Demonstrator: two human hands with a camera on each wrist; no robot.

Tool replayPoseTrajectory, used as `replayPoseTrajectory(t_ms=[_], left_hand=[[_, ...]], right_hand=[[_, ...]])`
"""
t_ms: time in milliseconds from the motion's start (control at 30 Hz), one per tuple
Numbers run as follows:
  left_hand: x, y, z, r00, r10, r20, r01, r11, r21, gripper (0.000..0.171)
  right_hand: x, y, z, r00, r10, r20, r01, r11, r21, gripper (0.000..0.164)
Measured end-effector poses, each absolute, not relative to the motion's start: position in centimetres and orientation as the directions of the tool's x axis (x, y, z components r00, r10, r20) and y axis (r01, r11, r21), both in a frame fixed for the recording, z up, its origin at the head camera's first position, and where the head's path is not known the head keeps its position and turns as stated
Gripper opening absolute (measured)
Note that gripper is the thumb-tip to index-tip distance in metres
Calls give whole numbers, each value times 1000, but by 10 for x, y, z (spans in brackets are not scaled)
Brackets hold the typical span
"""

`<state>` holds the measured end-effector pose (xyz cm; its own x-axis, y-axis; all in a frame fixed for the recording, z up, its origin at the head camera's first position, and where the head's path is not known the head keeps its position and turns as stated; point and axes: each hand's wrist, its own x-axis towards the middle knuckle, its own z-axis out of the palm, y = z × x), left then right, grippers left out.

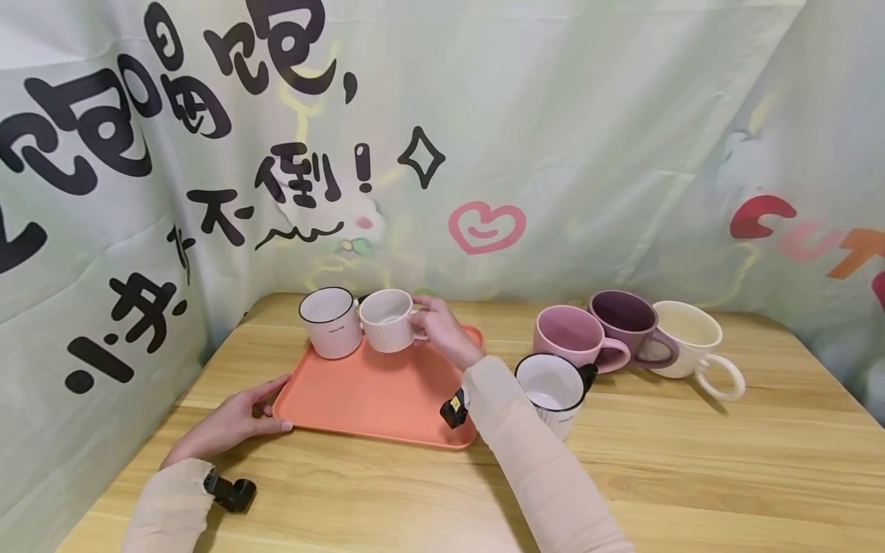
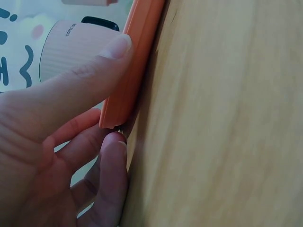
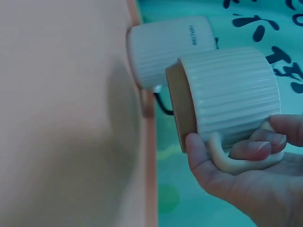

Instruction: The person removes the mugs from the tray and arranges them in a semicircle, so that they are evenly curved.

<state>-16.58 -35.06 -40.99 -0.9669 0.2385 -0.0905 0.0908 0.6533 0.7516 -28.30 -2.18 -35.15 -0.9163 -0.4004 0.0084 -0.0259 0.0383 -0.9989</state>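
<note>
My right hand [image 1: 442,326] grips the handle of a ribbed cream mug [image 1: 389,322], fingers curled through it in the right wrist view. Its brown base [image 3: 181,106] hangs tilted, apart from the tray surface. Just left of it, a white mug with a black rim [image 1: 332,326] stands on the far left corner of the orange tray [image 1: 366,399]. My left hand [image 1: 235,418] pinches the tray's near left corner. In the left wrist view the thumb [image 2: 90,75] lies on the rim and the other fingers are bent below it.
Right of the tray stand another black-rimmed white mug [image 1: 553,384], partly behind my right sleeve, a pink mug [image 1: 570,334], a purple mug [image 1: 622,315] and a cream mug with a ring handle [image 1: 684,338]. A printed cloth [image 1: 588,153] hangs behind the wooden table [image 1: 691,476].
</note>
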Motion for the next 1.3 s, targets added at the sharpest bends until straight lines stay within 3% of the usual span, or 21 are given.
replayPoseTrajectory(t_ms=[567,967,1300], left_hand=[[-166,-352,-412,-966,242,-95,94,665,741,88],[-165,-352,-411,-967,239,-88,98,667,739,87],[-164,-351,-410,-969,232,-89,91,664,742,88]], right_hand=[[-273,-7,-307,-937,-348,-13,22,-23,-999,49],[-268,15,-285,-943,-332,36,-51,38,-998,49],[-266,34,-276,-951,-299,77,-82,2,-997,48]])
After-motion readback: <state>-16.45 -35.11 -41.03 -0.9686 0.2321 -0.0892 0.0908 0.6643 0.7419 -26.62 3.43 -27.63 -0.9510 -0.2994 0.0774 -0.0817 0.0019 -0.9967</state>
